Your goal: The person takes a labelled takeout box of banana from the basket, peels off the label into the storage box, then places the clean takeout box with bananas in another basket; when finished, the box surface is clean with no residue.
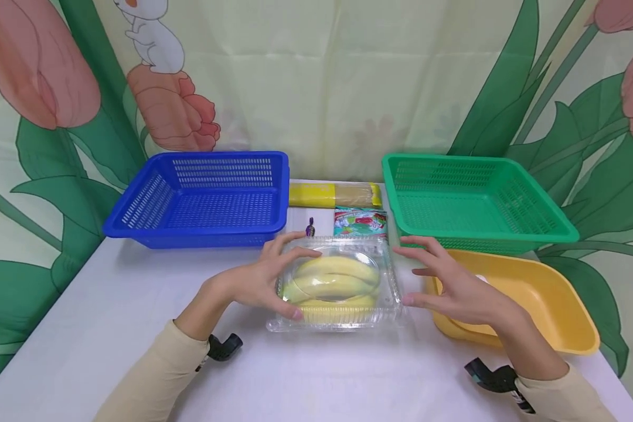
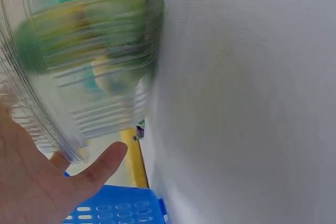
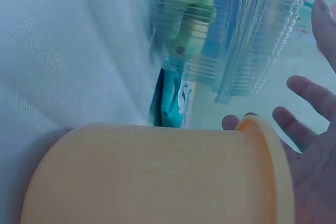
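Note:
On the white table in the head view lies a clear plastic clamshell box [image 1: 343,321] with its lid down. Several yellow bananas [image 1: 331,286] show through it. My left hand [image 1: 264,278] is at the box's left side, fingers spread over the lid and thumb near the front left part. In the left wrist view, the box's ribbed side [image 2: 110,108] rises beside that hand. My right hand [image 1: 451,287] hovers just off the box's right side, fingers apart and holding nothing. The right wrist view shows its spread fingers [image 3: 310,95] apart from the box.
A blue basket [image 1: 200,239] stands at back left, a green basket [image 1: 485,237] at back right. Partly under my right arm sits a yellow basin [image 1: 569,299]. Behind the box lie a yellow-ended long packet [image 1: 337,195], a colourful packet [image 1: 360,223] and a small purple-wrapped item [image 1: 310,227].

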Demonstrator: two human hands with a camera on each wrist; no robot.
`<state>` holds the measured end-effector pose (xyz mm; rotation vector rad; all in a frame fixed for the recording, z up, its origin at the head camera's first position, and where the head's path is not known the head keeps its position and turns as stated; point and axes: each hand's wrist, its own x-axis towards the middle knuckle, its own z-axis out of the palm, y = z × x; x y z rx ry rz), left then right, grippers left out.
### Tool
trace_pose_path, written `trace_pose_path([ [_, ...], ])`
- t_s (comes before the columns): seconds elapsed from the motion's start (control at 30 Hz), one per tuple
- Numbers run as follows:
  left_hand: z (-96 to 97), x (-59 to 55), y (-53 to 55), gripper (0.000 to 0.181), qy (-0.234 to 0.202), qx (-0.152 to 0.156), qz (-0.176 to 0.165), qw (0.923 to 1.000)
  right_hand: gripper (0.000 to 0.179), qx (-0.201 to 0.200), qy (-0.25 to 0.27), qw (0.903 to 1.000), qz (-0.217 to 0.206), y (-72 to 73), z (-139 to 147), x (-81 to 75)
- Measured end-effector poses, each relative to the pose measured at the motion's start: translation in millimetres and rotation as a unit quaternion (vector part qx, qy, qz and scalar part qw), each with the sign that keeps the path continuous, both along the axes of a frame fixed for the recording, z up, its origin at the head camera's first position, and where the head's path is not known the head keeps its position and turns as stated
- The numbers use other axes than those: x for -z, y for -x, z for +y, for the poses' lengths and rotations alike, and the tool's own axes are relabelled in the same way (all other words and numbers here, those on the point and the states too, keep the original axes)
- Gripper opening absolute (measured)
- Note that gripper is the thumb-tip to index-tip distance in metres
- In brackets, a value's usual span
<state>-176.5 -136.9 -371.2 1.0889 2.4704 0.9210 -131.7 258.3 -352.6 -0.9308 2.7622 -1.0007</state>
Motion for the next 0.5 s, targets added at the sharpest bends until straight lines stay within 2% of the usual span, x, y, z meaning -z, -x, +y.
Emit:
trace_pose_path([
  [0.17, -5.8, -4.5, 1.1, 0.104, 0.004, 0.006, 0.003, 1.0000, 0.084, -0.031, 0.025, 0.9988, -0.027, 4.0, -7, 9.3],
  [0.27, -7.4, -6.0, 0.2, 0.103, 0.003, 0.004, 0.001, 1.0000, 0.087, -0.036, 0.028, 0.9982, -0.039, 4.6, -10, 11.8],
  [0.5, -14.8, -4.6, -10.4, 0.102, -0.001, -0.035, -0.030, 0.9990, 0.092, -0.052, 0.015, 0.9975, -0.046, 6.5, -16, 11.4],
])
